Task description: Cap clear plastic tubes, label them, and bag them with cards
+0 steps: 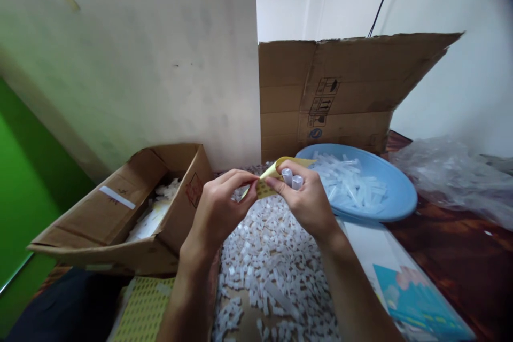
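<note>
Between my two hands is a yellow sticker sheet with rows of small dark marks, its upper part curled over. My left hand pinches the sheet's left side between thumb and fingertips. My right hand grips the sheet with the thumb and also has two translucent plastic tubes tucked in its fingers, their ends pointing toward me. Beneath both hands spreads a thick layer of small whitish translucent plastic pieces. Just beyond my right hand, a blue basin contains many similar clear tubes.
An open cardboard box with papers stands left. More yellow sheets lie below it, beside a dark cloth. A white board and a cardboard panel rise behind. Clear plastic bags and a printed packet are right.
</note>
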Tool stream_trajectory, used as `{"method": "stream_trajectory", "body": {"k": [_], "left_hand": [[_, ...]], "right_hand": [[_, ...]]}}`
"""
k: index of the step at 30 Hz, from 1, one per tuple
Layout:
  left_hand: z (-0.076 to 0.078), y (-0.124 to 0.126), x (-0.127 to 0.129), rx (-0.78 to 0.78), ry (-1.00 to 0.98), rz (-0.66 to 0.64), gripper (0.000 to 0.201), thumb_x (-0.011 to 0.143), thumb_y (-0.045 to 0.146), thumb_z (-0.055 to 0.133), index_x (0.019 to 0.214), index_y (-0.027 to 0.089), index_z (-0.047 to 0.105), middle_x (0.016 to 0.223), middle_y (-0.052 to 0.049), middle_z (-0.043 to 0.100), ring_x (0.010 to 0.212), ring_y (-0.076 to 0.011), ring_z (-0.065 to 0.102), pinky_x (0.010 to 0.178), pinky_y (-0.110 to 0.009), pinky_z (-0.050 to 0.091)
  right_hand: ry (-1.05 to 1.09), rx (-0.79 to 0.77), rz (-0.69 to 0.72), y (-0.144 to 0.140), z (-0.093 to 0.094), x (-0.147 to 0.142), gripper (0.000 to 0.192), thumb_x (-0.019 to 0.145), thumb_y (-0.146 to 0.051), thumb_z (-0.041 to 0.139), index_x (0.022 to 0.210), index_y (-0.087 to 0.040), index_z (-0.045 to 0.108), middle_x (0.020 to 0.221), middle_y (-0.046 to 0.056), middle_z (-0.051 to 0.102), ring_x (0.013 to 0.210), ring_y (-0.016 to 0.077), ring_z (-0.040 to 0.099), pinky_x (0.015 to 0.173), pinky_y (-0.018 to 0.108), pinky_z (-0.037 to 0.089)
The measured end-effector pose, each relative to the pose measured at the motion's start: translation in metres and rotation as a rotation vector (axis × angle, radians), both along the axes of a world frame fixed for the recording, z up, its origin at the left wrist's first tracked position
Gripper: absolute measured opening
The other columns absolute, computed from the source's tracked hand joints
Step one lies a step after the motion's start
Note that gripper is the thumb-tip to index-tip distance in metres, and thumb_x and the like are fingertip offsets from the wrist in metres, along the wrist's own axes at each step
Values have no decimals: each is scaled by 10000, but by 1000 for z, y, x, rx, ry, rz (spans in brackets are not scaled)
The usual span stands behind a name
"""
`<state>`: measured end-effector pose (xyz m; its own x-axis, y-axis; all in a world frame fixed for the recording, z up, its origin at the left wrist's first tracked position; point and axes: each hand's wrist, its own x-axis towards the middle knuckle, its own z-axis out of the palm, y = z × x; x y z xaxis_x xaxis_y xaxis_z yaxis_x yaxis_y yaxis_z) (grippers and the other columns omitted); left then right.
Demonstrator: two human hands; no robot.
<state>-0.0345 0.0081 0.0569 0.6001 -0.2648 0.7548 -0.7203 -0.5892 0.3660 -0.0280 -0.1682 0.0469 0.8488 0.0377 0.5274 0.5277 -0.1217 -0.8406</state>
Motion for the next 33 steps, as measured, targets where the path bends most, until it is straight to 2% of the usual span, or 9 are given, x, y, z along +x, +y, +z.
{"method": "stream_trajectory", "body": {"k": [6,21,27,33], "left_hand": [[0,2,1,-16,42,-42,100,907,149,667,968,184,738,919,-36,742,802,-147,709,758,-255,594],[-2,5,4,-38,41,1,67,909,149,650,921,178,709,873,-30,725,751,-140,703,733,-256,615],[6,-1,-7,8,-181,46,94,894,126,675,962,183,706,920,-30,738,804,-142,702,761,-256,589],[2,-8,-7,220,-283,80,103,939,163,627,1022,188,684,973,-42,751,835,-160,716,751,-268,578]], "right_hand": [[1,-5,0,0,1,-1,273,886,-294,721,716,-209,525,654,-47,446,593,117,397,538,262,299],[24,-32,-10,1,-3,2,246,883,-302,716,723,-211,553,661,-40,490,600,127,430,552,267,325],[-81,-204,-103,1,-7,6,76,902,-217,675,830,-204,656,833,10,673,757,177,594,716,294,424],[-157,-365,-76,4,-9,5,135,897,-109,608,811,-203,651,872,39,698,807,203,623,767,307,438]]}}
